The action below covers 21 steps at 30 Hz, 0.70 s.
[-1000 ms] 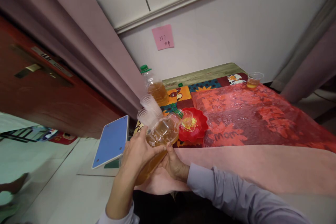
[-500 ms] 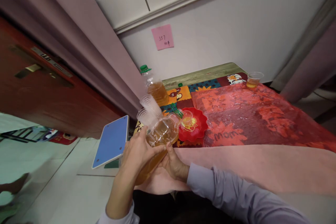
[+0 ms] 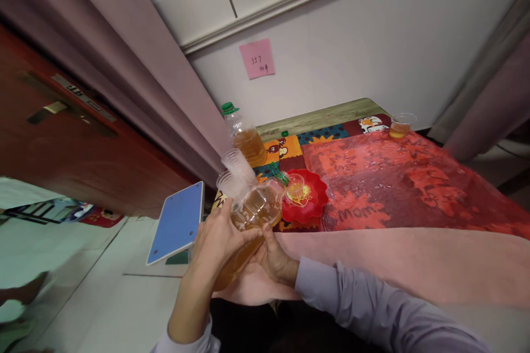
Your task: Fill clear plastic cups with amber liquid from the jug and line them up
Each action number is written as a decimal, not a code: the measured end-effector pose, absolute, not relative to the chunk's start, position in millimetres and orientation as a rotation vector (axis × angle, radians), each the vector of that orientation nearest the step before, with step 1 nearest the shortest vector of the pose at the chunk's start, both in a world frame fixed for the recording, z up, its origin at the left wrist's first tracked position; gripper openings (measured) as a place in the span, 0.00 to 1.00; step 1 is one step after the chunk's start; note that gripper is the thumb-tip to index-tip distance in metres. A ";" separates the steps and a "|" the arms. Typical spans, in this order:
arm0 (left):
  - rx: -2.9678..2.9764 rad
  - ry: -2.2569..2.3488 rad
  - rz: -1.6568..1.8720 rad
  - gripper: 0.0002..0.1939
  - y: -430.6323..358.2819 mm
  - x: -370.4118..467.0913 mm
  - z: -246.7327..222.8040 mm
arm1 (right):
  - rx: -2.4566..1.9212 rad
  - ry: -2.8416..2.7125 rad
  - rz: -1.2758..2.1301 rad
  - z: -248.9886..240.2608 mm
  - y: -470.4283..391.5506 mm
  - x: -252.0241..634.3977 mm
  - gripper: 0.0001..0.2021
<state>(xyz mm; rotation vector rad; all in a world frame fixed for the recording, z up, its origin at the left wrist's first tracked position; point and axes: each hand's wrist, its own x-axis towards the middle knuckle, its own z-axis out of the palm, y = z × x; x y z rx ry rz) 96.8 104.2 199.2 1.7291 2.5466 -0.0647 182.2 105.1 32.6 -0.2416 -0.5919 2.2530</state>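
A large clear bottle [image 3: 261, 208] of amber liquid is tilted, its neck end pointing away from me over the table edge. My left hand [image 3: 215, 242] grips its left side, and my right hand [image 3: 274, 256] holds it from the right and below. Just beyond the bottle's upper end, a small clear cup [image 3: 295, 187] with yellowish liquid sits on a red scalloped plate [image 3: 315, 198]. Green forks [image 3: 279, 174] lie by the plate's left rim. Stacks of clear plastic cups [image 3: 237, 165] stand to the left, partly behind the bottle.
Behind the cups stands another bottle [image 3: 248, 140] with a green cap. A cup [image 3: 401, 126] with some liquid is at the table's far right. A blue board [image 3: 176, 222] lies left of the table. A pink note [image 3: 257, 59] is on the wall.
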 end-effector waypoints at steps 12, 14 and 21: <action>1.701 2.527 -0.100 0.46 105.0 98.8 203.9 | -0.251 -0.593 2.258 31.9 104.7 182.0 0.48; 1.708 2.534 -0.092 0.44 104.7 98.7 203.8 | -0.257 -0.602 2.256 31.4 104.5 181.9 0.48; 1.722 2.521 0.088 0.49 100.7 87.0 191.4 | -0.283 -0.637 2.226 26.1 104.4 179.6 0.49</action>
